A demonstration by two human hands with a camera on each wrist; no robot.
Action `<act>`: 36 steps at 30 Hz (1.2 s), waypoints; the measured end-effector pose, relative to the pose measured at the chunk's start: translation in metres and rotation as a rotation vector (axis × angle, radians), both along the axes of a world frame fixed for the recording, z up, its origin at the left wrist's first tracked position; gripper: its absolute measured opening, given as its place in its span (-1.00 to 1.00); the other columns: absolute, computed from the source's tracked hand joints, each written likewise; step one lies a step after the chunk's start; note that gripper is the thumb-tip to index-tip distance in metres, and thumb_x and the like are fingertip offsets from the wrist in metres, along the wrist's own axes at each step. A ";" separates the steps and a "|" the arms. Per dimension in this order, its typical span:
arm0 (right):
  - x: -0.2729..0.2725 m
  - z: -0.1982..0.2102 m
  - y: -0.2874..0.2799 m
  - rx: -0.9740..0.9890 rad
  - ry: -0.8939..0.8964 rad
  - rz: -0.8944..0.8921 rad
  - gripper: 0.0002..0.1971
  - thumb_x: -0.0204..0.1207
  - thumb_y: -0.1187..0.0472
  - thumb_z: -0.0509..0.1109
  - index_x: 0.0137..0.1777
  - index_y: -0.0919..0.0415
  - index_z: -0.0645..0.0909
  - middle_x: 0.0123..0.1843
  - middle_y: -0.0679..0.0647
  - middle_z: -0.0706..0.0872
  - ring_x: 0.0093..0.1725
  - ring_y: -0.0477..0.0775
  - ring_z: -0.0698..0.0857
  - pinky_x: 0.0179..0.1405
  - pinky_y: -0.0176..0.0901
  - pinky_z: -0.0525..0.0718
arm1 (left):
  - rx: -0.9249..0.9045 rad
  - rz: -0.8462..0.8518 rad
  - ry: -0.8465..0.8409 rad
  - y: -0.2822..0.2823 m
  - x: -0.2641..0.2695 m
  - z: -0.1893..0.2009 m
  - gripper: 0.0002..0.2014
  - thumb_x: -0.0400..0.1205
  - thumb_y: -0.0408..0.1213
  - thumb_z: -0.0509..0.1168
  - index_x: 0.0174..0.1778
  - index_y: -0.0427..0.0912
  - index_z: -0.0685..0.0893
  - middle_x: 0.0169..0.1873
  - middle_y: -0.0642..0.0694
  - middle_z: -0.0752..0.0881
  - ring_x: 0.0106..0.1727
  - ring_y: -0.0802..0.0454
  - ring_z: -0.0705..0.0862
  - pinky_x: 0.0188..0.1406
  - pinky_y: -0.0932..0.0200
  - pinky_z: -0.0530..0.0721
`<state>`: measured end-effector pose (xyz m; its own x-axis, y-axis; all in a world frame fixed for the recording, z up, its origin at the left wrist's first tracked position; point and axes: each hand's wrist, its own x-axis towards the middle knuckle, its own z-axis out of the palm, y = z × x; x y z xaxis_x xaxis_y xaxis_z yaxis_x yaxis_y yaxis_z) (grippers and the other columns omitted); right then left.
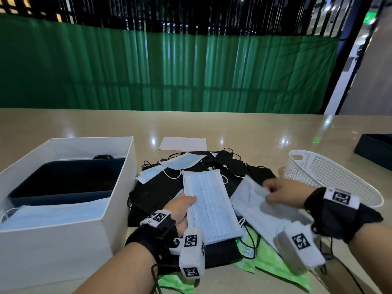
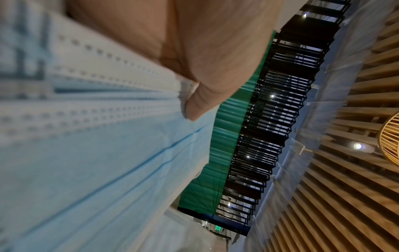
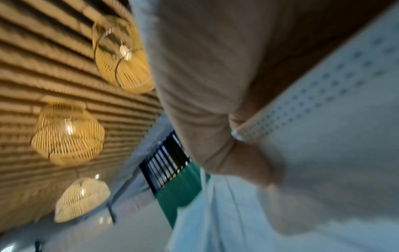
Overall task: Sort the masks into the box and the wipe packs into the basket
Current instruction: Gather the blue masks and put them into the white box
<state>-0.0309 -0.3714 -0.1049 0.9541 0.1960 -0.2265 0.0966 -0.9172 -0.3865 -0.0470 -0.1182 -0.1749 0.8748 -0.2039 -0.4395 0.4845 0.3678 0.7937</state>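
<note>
Right of the box [image 1: 118, 187], over the pile [image 1: 191, 198]: left hand [image 1: 182, 209] pinching a stack of blue masks [image 1: 210, 204] along its near-left edge, thumb on top, fingers [image 2: 200, 102] clamped under. Further right of the box, right hand [image 1: 284, 193] curled on a white mask [image 1: 254, 202], fingers [image 3: 248, 162] closed on its edge, held just above the pile.

Likely trouble: stack gripped at one edge only, so loose layers liable to fan out and slide off during the swing toward the box. Ear loops [image 1: 250, 238] trailing from the pile, tangled among black masks [image 1: 161, 187]; a snagged loop liable to drag neighbours off the desk [image 1: 233, 128]. Blue masks already lying in the box's near part, against a dark inner tray; a careless drop liable to land on the rim and spill. Green wipe packs [image 1: 275, 264] half buried under the pile's near side, easy to scoop up with masks and missort. Basket [image 1: 331, 179] far right of the box, apparently empty; hard to tell for sure. Two hands working at once, so crossed arms or a bumped basket possible.

Beyond the box: glossy beige desk with lamp glare, a white sheet [image 1: 182, 143] behind the pile, a dark tray [image 1: 375, 147] at the far right edge. Behind the desk, green curtain under black railings. Overhead, in the wrist views, slatted wood ceiling and woven lamps [image 3: 66, 134].
</note>
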 end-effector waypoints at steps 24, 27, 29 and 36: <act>0.013 -0.024 0.025 0.366 -0.023 0.415 -0.37 0.52 0.52 0.29 -0.22 -0.40 0.74 0.24 -0.34 0.63 0.23 -0.67 0.44 0.34 -0.72 0.22 | 0.002 0.042 -0.001 0.003 0.017 -0.019 -0.50 0.72 0.09 0.02 0.19 -0.24 0.67 -0.16 -0.27 0.82 -0.15 -0.19 0.80 -0.20 0.00 0.68; 0.014 -0.031 0.025 0.276 0.052 0.405 -0.53 0.54 0.45 0.32 -0.13 -0.23 0.78 0.23 -0.33 0.64 0.20 -0.61 0.51 0.33 -0.71 0.26 | -0.051 -0.015 0.041 0.001 0.015 -0.019 -0.60 0.70 -0.06 0.19 0.31 -0.27 0.59 0.07 -0.39 0.75 -0.03 -0.32 0.78 -0.15 -0.16 0.74; 0.015 -0.036 0.031 0.241 0.086 0.417 -0.66 0.55 0.43 0.33 -0.01 -0.02 0.80 0.22 -0.35 0.64 0.20 -0.56 0.53 0.30 -0.71 0.26 | -0.109 -0.054 0.011 0.001 0.016 -0.022 -0.61 0.69 -0.16 0.23 0.39 -0.27 0.52 0.16 -0.42 0.71 0.06 -0.38 0.75 -0.15 -0.25 0.74; 0.017 -0.032 0.052 0.274 0.068 0.465 -0.56 0.56 0.42 0.31 -0.10 -0.22 0.77 0.20 -0.37 0.65 0.27 -0.42 0.56 0.35 -0.59 0.35 | -0.134 -0.101 -0.077 0.002 0.021 -0.030 -0.62 0.69 -0.34 0.19 0.44 -0.31 0.48 0.23 -0.44 0.66 0.14 -0.38 0.70 -0.17 -0.16 0.76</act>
